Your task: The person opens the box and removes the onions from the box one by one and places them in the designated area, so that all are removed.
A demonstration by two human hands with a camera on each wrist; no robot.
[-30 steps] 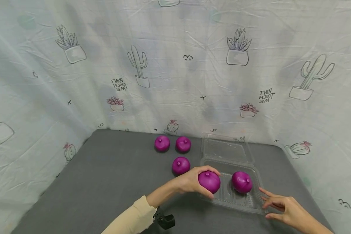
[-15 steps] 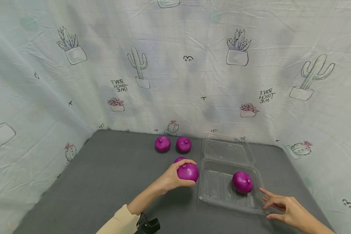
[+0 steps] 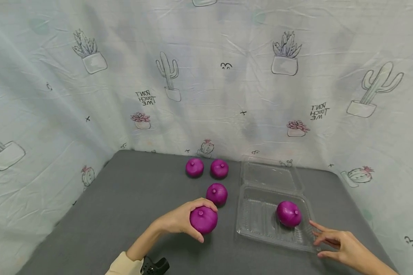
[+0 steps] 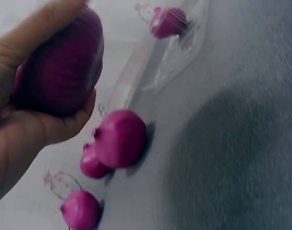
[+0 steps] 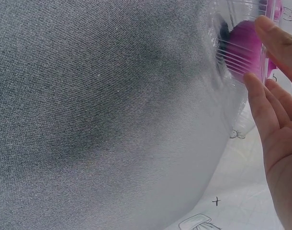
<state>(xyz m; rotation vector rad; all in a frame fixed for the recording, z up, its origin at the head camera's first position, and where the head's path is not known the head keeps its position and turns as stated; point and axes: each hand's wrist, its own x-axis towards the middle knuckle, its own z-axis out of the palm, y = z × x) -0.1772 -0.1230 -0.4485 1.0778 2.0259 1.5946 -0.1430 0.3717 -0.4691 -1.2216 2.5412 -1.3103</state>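
My left hand (image 3: 177,219) grips a purple onion (image 3: 204,220), fingers over its far side and thumb along its near side. In the left wrist view this onion (image 4: 64,62) hangs above the table, with a broad shadow below. Just behind it stands another onion (image 3: 217,194). A clear plastic clamshell box (image 3: 254,219) lies with its lid folded back, and one onion (image 3: 289,214) rests tilted inside, toward the right. My right hand (image 3: 342,246) touches the box's right wall with extended fingertips, thumb near the front corner; the right wrist view shows the fingertips (image 5: 251,79) at the wall.
Two more onions, one at the left (image 3: 194,167) and one at the right (image 3: 219,169), sit near the grey table's (image 3: 130,191) back edge. The box's transparent lid (image 3: 270,175) lies flat behind it. A cactus-printed curtain (image 3: 192,76) hangs around the back and sides.
My left hand has carried the onion leftward from over the box, past its left wall, to above the table. The right hand stays at the box.
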